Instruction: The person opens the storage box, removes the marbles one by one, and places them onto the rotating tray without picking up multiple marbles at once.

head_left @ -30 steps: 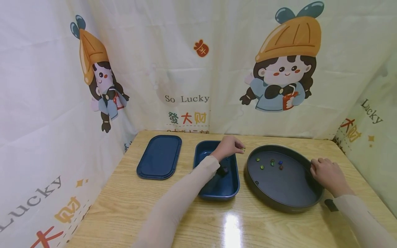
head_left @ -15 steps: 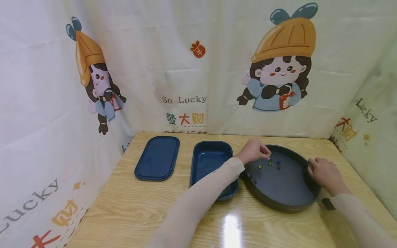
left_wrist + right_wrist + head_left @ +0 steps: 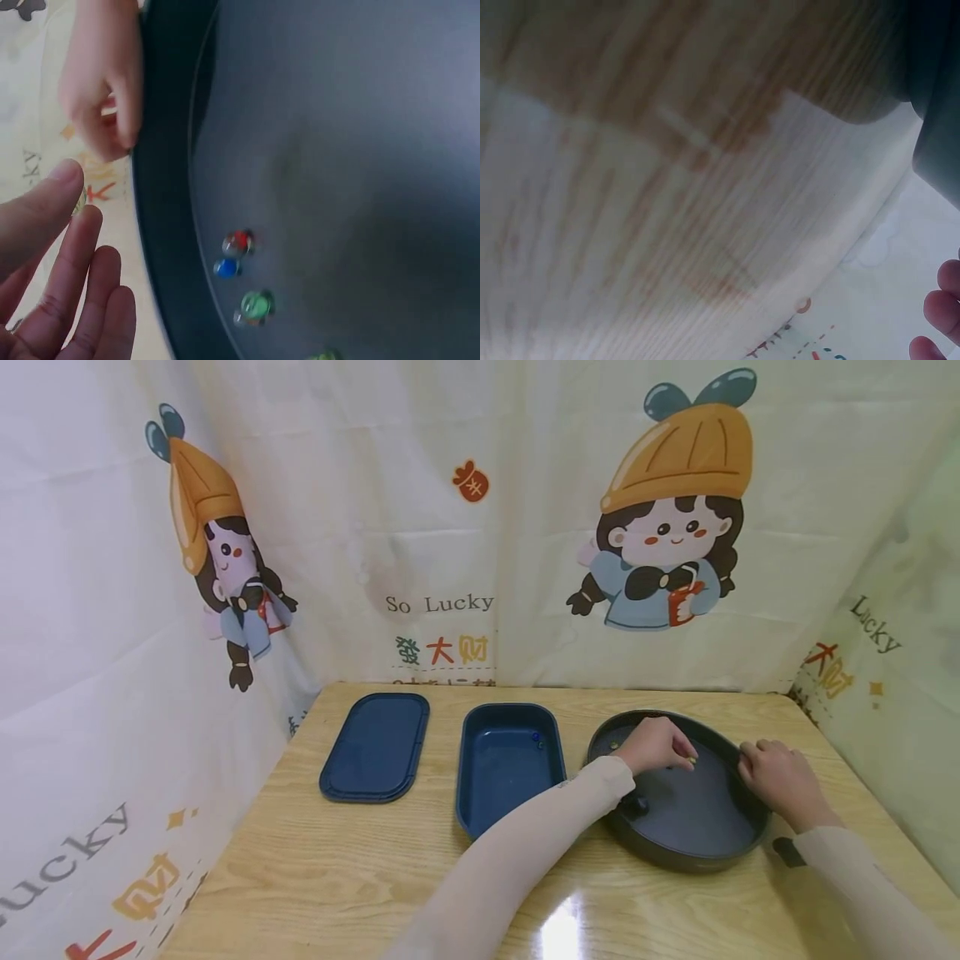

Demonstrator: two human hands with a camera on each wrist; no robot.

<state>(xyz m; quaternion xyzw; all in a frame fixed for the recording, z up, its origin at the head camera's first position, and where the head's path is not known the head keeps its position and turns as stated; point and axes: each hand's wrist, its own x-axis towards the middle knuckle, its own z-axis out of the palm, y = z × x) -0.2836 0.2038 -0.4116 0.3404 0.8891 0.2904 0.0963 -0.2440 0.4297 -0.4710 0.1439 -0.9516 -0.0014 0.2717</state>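
My left hand (image 3: pixel 660 747) is over the dark round pan (image 3: pixel 697 860), pinching a yellow-green marble (image 3: pixel 80 201) between thumb and index finger. At the pan's right edge, my right hand (image 3: pixel 783 781) grips the rim with curled fingers. Inside the pan lie a green marble (image 3: pixel 256 304), a blue marble (image 3: pixel 226 268) and a red marble (image 3: pixel 238 241). Another yellow-green marble (image 3: pixel 615 745) sits near the pan's far left side. My left hand and forearm hide part of the pan floor. In the right wrist view only a few fingertips (image 3: pixel 945 307) show.
Left of the pan stands a deep blue rectangular box (image 3: pixel 510 768) with a couple of small marbles (image 3: pixel 536 737) at its far right corner. Farther left a flat blue lid (image 3: pixel 375 747) lies on the wooden table (image 3: pixel 300 877). A printed curtain (image 3: pixel 337 527) encloses the table.
My left hand has moved right with the yellow-green marble, from above the blue box's right edge to over the pan. My right hand has stayed on the pan's rim.
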